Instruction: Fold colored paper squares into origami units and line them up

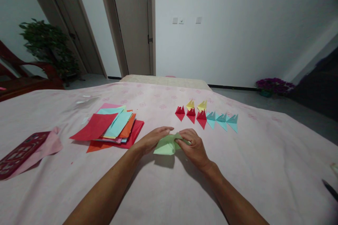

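Note:
A light green sheet of origami paper (166, 146), partly folded, is held a little above the tablecloth, its shadow falling below it. My right hand (194, 147) pinches its right part between thumb and fingers. Along the paper's upper left edge rests my left hand (155, 139), fingers stretched out and thumb partly hidden behind the sheet. Beyond my right hand stand folded paper cranes: red ones (191, 113), yellow ones (202, 105) and light blue ones (221, 120), set in rows.
A loose pile of coloured paper (92, 126) lies to the left. Further left is a dark red patterned packet (22, 151) on pink cloth (50, 147). Clear plastic wrapping (81, 102) sits behind the pile. A dark pointed object (330, 189) shows at the right edge.

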The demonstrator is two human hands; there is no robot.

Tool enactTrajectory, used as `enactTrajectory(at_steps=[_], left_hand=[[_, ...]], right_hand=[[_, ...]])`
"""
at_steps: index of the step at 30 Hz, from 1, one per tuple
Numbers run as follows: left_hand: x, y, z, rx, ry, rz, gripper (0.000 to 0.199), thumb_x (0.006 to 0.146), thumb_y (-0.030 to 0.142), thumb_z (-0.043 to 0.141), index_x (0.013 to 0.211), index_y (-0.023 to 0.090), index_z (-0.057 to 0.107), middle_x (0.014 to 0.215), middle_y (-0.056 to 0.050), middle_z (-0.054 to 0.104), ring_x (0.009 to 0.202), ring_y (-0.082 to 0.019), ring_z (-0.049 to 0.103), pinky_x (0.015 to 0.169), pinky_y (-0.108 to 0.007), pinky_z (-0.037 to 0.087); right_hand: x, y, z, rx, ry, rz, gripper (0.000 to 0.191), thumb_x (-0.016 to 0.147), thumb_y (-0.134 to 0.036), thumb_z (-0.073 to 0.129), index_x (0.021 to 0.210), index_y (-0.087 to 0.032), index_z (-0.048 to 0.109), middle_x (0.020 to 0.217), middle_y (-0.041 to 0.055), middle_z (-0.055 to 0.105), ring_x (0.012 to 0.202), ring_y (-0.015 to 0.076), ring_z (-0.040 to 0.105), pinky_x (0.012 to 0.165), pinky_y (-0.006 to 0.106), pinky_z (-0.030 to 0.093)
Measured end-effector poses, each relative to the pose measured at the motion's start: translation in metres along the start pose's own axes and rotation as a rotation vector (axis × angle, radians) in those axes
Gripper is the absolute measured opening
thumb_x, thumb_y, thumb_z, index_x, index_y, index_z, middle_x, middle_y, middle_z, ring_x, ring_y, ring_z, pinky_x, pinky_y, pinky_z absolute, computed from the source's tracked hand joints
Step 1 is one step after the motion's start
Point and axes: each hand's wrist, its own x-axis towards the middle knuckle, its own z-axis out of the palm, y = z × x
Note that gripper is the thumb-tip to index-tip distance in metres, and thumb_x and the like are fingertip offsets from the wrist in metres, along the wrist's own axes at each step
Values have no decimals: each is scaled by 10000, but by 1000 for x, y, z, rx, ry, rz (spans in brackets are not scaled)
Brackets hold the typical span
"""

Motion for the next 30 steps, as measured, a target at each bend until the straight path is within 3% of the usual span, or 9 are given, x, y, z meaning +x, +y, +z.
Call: enactTrajectory(at_steps=[3, 5, 9, 11, 14, 18, 20, 24, 30], left_hand=[[3, 2, -6, -37, 108, 121, 489, 785, 431, 702, 1190, 163, 642, 1097, -121, 694, 880, -194, 641, 761, -268, 455], [4, 1, -13, 35, 156, 184, 462, 739, 324, 739, 1166, 176, 646, 996, -90, 703, 788, -160, 631, 714, -243, 447], [3, -2, -18, 163, 33, 199, 514, 698, 253, 769, 1189, 177, 637, 768, -14, 634, 632, -108, 551, 594, -207, 382], [2, -1, -15, 201, -29, 205, 562, 687, 277, 796, 1212, 166, 628, 677, 28, 572, 571, -85, 494, 551, -196, 337], [1, 1, -5, 289, -27, 221, 576, 652, 303, 834, 1179, 151, 657, 572, 63, 515, 502, -74, 430, 502, -195, 292], [2, -2, 4, 346, -3, 228, 391, 683, 371, 803, 997, 148, 737, 733, -24, 672, 546, -107, 529, 506, -213, 343], [3, -5, 4, 373, 1, 221, 343, 745, 436, 746, 910, 136, 750, 691, -38, 679, 512, -107, 512, 490, -217, 333], [5, -9, 1, 408, 21, 208, 432, 788, 543, 682, 778, 115, 744, 552, -47, 644, 449, -100, 436, 473, -225, 300], [4, -8, 0, 331, 20, 219, 528, 766, 628, 666, 713, 106, 724, 561, -72, 649, 503, -131, 514, 530, -244, 358]], right_hand=[[3, 3, -4, 79, 144, 175, 104, 824, -279, 660, 772, -218, 726, 828, 53, 715, 849, 227, 623, 787, 359, 493], [6, 6, -7, 149, 171, 365, 229, 827, -370, 646, 697, -189, 699, 731, 37, 680, 725, 203, 603, 664, 306, 468], [5, 16, -8, 312, 110, 649, 389, 803, -517, 634, 678, -151, 682, 558, -13, 560, 521, 135, 469, 490, 242, 330], [3, 20, -7, 343, 89, 685, 413, 785, -540, 645, 712, -136, 696, 567, -10, 565, 521, 131, 463, 486, 236, 322], [0, 24, -4, 314, 68, 680, 432, 785, -551, 640, 724, -128, 704, 578, -3, 572, 530, 132, 469, 484, 232, 321], [-2, 25, -2, 275, 37, 662, 446, 805, -559, 612, 721, -132, 709, 577, -4, 568, 517, 126, 462, 472, 228, 309], [-2, 25, -2, 283, 27, 665, 448, 797, -561, 617, 713, -131, 709, 566, -6, 565, 504, 123, 457, 467, 230, 309], [-1, 26, -3, 341, 35, 704, 455, 756, -578, 647, 690, -130, 701, 532, -8, 565, 478, 128, 465, 458, 236, 318], [2, 23, -6, 455, 21, 788, 479, 678, -604, 698, 679, -125, 695, 556, 14, 612, 488, 148, 507, 467, 248, 350]])
